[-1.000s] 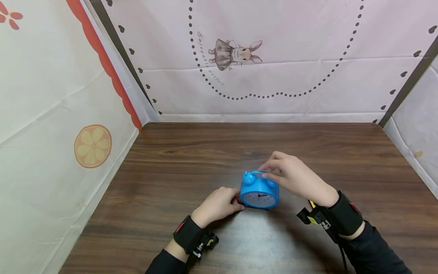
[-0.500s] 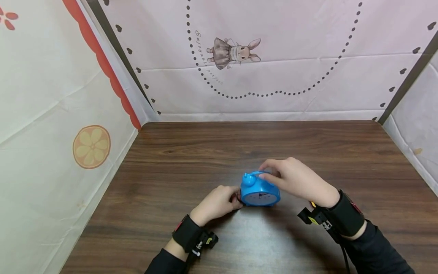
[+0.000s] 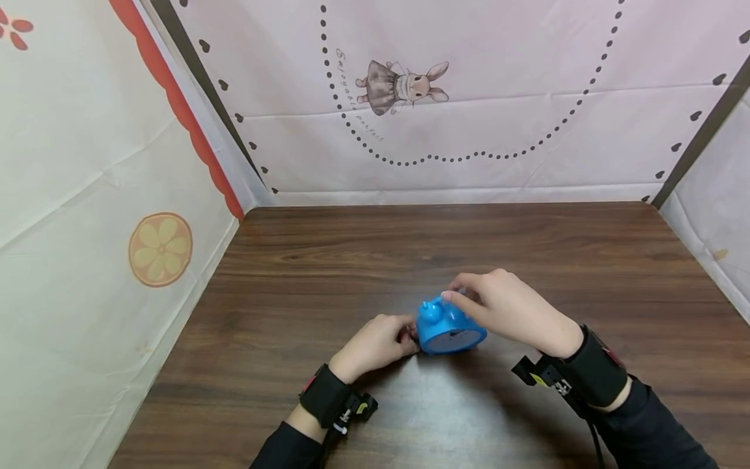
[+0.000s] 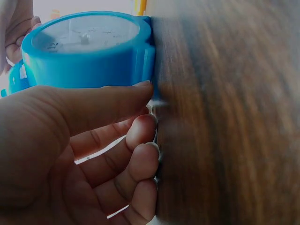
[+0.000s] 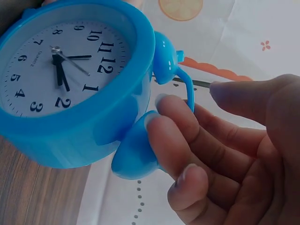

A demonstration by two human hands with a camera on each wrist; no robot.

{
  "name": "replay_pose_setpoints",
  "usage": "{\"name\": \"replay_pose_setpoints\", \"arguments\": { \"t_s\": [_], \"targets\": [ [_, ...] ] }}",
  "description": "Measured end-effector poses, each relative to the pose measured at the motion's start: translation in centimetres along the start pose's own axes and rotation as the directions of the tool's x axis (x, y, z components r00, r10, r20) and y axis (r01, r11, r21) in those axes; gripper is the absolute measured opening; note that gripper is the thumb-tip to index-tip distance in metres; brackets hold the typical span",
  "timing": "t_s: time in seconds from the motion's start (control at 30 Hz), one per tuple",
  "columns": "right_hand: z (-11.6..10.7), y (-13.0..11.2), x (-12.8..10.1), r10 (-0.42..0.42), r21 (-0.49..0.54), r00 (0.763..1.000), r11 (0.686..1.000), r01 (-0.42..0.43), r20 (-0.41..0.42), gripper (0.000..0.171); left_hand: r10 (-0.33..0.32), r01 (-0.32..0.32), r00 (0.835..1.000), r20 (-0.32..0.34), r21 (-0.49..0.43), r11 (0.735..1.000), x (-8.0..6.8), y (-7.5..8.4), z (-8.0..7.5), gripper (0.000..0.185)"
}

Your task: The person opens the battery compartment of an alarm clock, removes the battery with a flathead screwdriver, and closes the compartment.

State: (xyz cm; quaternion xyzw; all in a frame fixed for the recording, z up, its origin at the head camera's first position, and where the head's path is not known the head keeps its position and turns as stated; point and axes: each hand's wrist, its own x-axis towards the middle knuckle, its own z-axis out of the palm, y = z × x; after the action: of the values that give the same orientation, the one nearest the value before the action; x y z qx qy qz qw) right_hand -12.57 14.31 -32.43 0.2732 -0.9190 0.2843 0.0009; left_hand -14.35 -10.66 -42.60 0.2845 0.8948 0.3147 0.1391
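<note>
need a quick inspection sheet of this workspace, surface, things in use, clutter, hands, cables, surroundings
Surface: dark brown wood-grain tabletop, pale reflection on the near side
Things in use: round blue twin-bell alarm clock with a white dial; whether its base sits flat, cannot tell
Clutter: nothing seen
Left hand: at the clock's lower left side, fingers loosely curled
Right hand: fingers curled at the clock's blue arched handle
Cables: thin black cable by the right wrist
Surroundings: white printed sheets behind and on both sides
</note>
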Motion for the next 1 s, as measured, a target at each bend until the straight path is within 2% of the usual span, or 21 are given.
{"name": "replay_pose_setpoints", "arguments": {
  "t_s": [0.4, 0.53, 0.7, 0.9, 1.0],
  "targets": [
    [0.2, -0.2, -0.3, -0.046, -0.005, 0.998, 0.999, 0.046, 0.053, 0.011, -0.021, 0.021, 1.000, 0.007, 0.031, 0.999, 0.0, 0.2, -0.1, 0.008],
    [-0.1, -0.3, -0.5, -0.052, 0.017, 0.997, 0.999, 0.051, 0.060, 0.009, -0.021, 0.021, 1.000, 0.010, 0.019, 1.000, 0.1, 0.1, -0.2, 0.012],
    [-0.2, -0.4, -0.7, -0.062, 0.037, 0.997, 0.998, 0.060, 0.052, 0.014, -0.016, 0.016, 1.000, 0.018, 0.017, 1.000, 0.3, 0.1, -0.2, 0.037],
    [-0.1, -0.4, -1.0, -0.072, 0.020, 0.997, 0.997, 0.072, -0.004, 0.009, -0.006, 0.004, 0.999, 0.040, 0.045, 0.999, 0.2, 0.3, -0.2, 0.084],
    [-0.1, -0.2, -1.1, -0.059, 0.037, 0.998, 0.997, 0.061, -0.037, 0.011, 0.001, -0.002, 0.999, 0.045, 0.023, 1.000, 0.1, 0.4, -0.3, 0.095]
  ]
}}
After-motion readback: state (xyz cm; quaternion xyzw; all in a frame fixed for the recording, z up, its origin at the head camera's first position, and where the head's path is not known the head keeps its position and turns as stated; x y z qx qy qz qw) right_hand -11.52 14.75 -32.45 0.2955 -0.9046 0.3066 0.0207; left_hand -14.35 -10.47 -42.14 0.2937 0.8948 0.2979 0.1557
